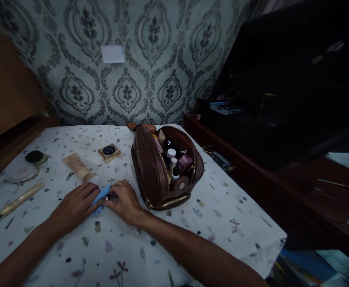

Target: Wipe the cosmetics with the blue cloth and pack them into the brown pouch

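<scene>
My left hand (77,204) is closed on a light blue cloth (103,193), low over the patterned table. The fingers of my right hand (125,202) pinch a small dark item (112,197), its kind mostly hidden, against the cloth. Just right of my hands, a brown cosmetic bag (150,171) stands unzipped, with several small bottles in it, among them a white-capped one (171,153) and a pinkish-purple one (185,160). Beyond my left hand lies a beige tube (77,166). Farther back is a gold compact (109,151) with a dark round centre.
A brush with a pale handle (21,199) lies at the left, near a clear round container (23,173) and a dark green round lid (35,156). A white printed tablecloth (216,235) covers the table. Dark red furniture (282,187) borders the right side; patterned wallpaper (150,79) rises behind.
</scene>
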### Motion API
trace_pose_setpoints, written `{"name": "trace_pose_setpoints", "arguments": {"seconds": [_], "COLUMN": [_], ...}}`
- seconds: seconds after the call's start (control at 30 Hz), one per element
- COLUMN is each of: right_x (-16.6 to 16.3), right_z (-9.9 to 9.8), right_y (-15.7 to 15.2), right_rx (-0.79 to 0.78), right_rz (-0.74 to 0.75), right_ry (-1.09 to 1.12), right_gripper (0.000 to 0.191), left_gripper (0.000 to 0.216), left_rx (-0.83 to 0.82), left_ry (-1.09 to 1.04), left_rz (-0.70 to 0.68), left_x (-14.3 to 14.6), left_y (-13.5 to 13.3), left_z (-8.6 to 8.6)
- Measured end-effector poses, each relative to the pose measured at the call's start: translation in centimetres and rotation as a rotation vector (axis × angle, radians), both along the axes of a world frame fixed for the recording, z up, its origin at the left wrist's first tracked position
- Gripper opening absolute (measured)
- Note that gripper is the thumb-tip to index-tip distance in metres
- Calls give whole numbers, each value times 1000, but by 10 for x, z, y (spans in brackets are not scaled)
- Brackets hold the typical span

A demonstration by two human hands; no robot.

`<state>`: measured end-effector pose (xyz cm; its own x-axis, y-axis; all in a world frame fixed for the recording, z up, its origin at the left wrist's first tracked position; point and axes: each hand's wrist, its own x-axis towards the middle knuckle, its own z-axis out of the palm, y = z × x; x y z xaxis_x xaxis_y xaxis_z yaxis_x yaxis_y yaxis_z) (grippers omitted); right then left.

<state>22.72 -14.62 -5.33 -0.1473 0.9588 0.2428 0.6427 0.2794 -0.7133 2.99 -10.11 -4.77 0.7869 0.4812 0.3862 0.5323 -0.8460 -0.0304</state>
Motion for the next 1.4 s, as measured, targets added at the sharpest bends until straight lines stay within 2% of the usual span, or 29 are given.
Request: {"name": "trace_pose_setpoints", "arguments": {"seconds": [0.1, 0.37, 0.53, 0.77, 0.93, 1.1, 1.4], "right_x": [3, 15, 10, 6, 6, 4, 10], "right_z": [0, 10, 1, -9, -8, -9, 0], "right_y": [-3, -11, -5, 3, 3, 1, 1], "right_rx": [-6, -144, -166, -249, -252, -229, -148], "right_rz": [-24, 33, 39, 137, 201, 176, 115], "right_ry": [116, 460, 634, 935, 958, 963, 957], "right_gripper": [21, 11, 15, 25, 25, 23, 23], "left_gripper": [30, 44, 45, 39, 36, 36, 36], "left_rx": [-50, -226, -346, -441, -473, -476, -668], "left_ry": [-45, -122, -203, -307, -294, -242, -279], "left_rz": [67, 177, 200, 185, 156, 120, 96], "left_x": [-5, -7, -6, 6, 15, 19, 9], "left_y": [3, 3, 1, -4, -12, -16, -8], "left_z": [-1, 2, -1, 11, 13, 13, 21]}}
